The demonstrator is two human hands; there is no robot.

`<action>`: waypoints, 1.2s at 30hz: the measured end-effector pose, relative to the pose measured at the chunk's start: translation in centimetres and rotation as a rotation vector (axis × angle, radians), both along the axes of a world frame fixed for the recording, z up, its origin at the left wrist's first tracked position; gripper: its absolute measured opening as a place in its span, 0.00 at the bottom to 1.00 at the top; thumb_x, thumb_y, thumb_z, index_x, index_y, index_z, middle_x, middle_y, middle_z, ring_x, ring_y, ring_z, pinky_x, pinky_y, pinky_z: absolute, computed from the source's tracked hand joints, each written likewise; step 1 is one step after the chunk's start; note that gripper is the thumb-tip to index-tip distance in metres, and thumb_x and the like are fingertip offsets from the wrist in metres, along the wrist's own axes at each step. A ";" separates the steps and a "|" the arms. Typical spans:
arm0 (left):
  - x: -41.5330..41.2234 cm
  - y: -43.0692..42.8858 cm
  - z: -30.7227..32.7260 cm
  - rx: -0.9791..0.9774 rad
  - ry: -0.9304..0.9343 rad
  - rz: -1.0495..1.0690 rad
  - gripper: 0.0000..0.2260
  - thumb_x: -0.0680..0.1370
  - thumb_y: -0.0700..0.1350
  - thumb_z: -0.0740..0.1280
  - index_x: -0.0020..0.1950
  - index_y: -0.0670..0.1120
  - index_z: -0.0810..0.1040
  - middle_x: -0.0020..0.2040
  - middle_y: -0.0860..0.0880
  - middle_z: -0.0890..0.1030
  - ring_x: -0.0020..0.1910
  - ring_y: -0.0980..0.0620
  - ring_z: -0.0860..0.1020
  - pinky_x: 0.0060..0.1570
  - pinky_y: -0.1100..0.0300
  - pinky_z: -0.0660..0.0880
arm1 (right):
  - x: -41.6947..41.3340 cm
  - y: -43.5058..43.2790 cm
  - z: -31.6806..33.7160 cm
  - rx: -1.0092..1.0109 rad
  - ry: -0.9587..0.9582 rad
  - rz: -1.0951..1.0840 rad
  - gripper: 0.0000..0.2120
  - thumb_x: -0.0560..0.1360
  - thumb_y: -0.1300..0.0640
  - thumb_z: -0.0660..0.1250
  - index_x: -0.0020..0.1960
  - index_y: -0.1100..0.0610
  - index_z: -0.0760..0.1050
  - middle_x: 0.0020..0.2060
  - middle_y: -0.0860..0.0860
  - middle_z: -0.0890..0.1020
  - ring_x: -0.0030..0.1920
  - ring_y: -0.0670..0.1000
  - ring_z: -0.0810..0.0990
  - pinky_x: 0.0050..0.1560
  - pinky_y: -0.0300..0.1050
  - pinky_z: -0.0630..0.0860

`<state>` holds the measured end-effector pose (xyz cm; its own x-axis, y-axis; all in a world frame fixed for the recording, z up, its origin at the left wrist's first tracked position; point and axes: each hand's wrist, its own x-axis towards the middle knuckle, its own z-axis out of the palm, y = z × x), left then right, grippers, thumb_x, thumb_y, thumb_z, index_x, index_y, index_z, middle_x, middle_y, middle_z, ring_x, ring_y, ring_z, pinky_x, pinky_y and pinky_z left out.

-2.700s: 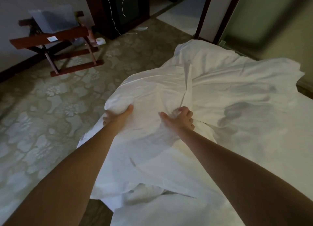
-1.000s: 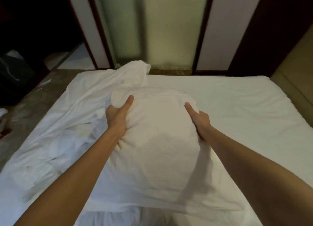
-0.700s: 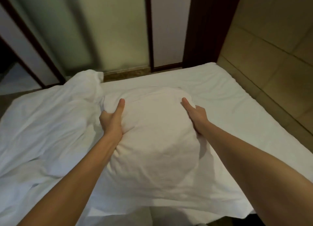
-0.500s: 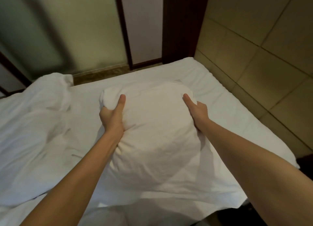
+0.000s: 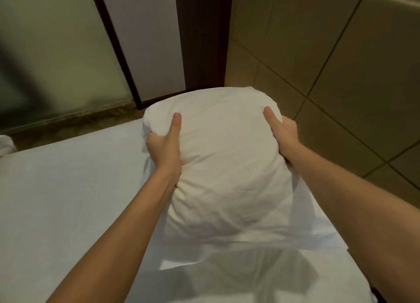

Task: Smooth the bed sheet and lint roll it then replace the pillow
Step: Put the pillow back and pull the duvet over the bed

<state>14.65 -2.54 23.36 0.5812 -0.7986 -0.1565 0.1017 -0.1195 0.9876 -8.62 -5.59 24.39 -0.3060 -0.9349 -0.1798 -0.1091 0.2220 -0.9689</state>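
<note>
Pillow [image 5: 227, 171] fills centre frame, held over the sheet [image 5: 68, 200] by the wall at upper right. Left hand [image 5: 164, 148] and right hand [image 5: 281, 132] grip its sides, thumbs on top, fingers dug in. It looks light, soft and saggy, so side holds suit it.

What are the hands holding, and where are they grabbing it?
The white pillow. The left hand grips its left edge near the far corner, and the right hand grips its right edge.
</note>
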 end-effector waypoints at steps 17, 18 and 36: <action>-5.9 2.6 -29.5 0.850 0.117 -0.426 0.44 0.70 0.63 0.66 0.77 0.43 0.52 0.75 0.45 0.60 0.71 0.44 0.63 0.69 0.53 0.62 | -10.1 5.0 -30.6 0.919 -0.210 -0.426 0.57 0.64 0.34 0.72 0.77 0.48 0.38 0.74 0.53 0.55 0.73 0.63 0.59 0.69 0.64 0.61; -6.3 2.4 -29.9 0.841 0.127 -0.435 0.40 0.72 0.62 0.67 0.75 0.43 0.56 0.73 0.45 0.64 0.69 0.45 0.66 0.65 0.55 0.65 | -10.2 5.4 -31.2 0.906 -0.412 -0.462 0.53 0.65 0.34 0.71 0.77 0.49 0.43 0.72 0.51 0.59 0.71 0.63 0.63 0.66 0.63 0.66; -13.9 5.6 -27.1 1.062 -0.259 -0.616 0.36 0.76 0.64 0.58 0.76 0.42 0.55 0.73 0.40 0.63 0.70 0.41 0.65 0.69 0.51 0.62 | -14.3 8.9 -29.6 0.849 0.299 -0.668 0.45 0.75 0.34 0.50 0.74 0.70 0.51 0.69 0.72 0.62 0.69 0.64 0.66 0.70 0.56 0.62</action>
<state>0.75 3.03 -3.75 0.2666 -0.4975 -0.8254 -0.4363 -0.8260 0.3570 -22.91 3.27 -5.18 -0.8380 -0.1760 -0.5165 0.0760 0.8997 -0.4299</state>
